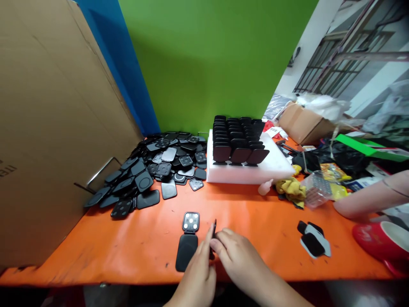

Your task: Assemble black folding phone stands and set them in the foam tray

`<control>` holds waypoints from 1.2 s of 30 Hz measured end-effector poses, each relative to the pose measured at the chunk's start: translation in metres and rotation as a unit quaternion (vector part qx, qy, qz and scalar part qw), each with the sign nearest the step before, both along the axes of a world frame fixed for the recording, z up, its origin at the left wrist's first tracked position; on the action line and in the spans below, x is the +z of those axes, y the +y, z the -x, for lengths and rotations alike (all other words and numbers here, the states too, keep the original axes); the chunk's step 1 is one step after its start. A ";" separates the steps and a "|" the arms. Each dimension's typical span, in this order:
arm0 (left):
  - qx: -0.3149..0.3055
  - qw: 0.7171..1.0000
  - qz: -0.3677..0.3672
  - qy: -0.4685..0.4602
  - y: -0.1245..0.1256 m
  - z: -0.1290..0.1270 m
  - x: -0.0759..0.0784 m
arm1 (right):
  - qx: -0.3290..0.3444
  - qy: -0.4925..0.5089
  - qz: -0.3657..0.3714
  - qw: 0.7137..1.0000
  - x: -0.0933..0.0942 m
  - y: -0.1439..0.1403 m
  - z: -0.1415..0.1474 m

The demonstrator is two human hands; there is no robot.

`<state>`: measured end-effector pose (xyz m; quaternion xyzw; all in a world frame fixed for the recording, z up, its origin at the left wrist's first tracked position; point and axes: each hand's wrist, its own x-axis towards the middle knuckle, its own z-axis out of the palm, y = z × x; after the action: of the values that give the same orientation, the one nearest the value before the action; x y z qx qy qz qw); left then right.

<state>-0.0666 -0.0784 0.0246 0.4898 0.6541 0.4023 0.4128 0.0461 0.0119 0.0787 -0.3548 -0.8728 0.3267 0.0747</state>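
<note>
Both my hands meet at the front of the orange table. My left hand (200, 273) and my right hand (236, 253) pinch a thin black plate (214, 228) between them, held edge-on to me. Most of that plate is hidden by my fingers. Just left of my left hand lies an unfolded black hinged charger pad (187, 251); its smaller upper square shows several white dots. Farther back, a large heap of similar black pads (162, 160) covers the table's left side. More black pads (234, 143) stand in rows in a white foam block (249, 172).
A small pinkish bottle (265, 187) and a yellow cloth (291, 191) lie beside the foam. At right are several black and grey pieces (315, 241), a red mug (381, 243) and plastic-bag clutter. Cardboard (57, 128) walls the left side; a green panel (207, 64) stands behind.
</note>
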 end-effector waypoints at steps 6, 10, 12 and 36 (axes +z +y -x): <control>-0.014 0.999 -0.034 0.025 0.000 0.001 0.005 | -0.008 0.016 0.004 1.000 0.000 -0.005 -0.004; -0.011 0.999 -0.028 0.025 0.000 0.002 0.005 | -0.029 0.037 0.013 0.999 -0.006 -0.009 0.001; -0.011 0.999 -0.027 0.023 -0.001 0.003 0.006 | -0.042 0.050 0.024 0.998 -0.008 -0.010 0.004; -0.115 0.974 0.046 0.188 -0.021 0.012 0.021 | -0.021 0.096 0.155 0.983 -0.003 0.002 -0.011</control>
<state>-0.0787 -0.0991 0.0455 0.6090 0.6770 0.2230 0.3479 0.0575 0.0143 0.0753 -0.3473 -0.7926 0.4892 0.1091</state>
